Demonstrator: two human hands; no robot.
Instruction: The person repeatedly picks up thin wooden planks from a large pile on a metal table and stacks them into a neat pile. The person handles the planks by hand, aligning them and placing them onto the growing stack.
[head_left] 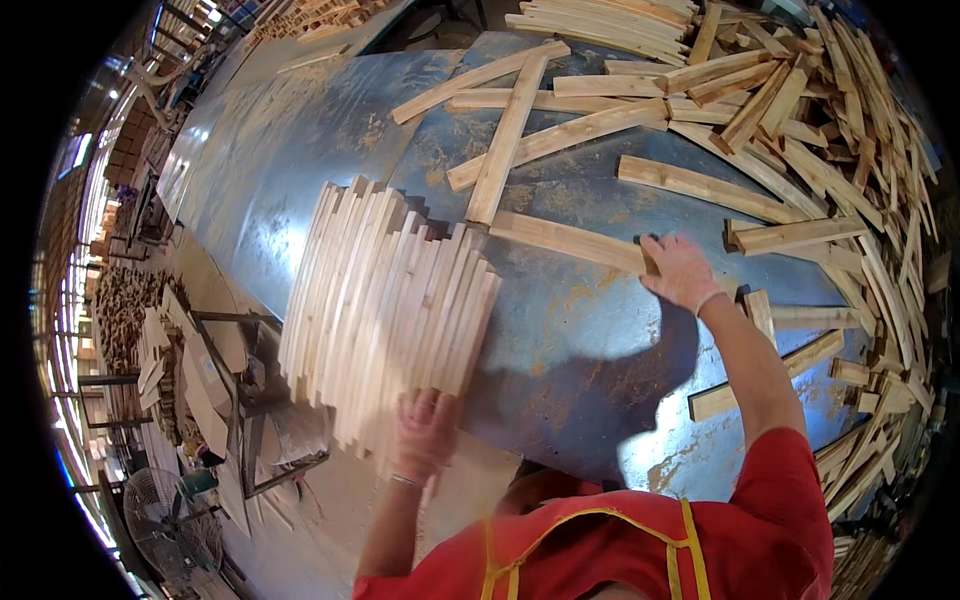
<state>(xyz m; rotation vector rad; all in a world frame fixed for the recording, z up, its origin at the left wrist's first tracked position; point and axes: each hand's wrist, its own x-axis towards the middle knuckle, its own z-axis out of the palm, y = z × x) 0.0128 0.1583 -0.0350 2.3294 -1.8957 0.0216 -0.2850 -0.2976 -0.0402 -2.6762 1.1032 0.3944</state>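
My right hand [685, 272] grips the near end of a wooden strip [570, 243] that lies on the metal table [560, 340]. The strip's far end reaches toward a row of pale wooden strips [390, 300], set side by side with uneven ends. At the near edge of that row, my left hand [425, 435] has its fingers curled over the end of a strip; its palm side is hidden. Another strip [508, 140] lies aslant across several others beyond the row.
A tangled heap of wooden strips [850, 130] covers the right side. More strips [600, 25] are stacked at the far edge. To the left stand a metal frame [240, 420] and a floor fan [170, 520]. Sawdust [570, 300] speckles the table.
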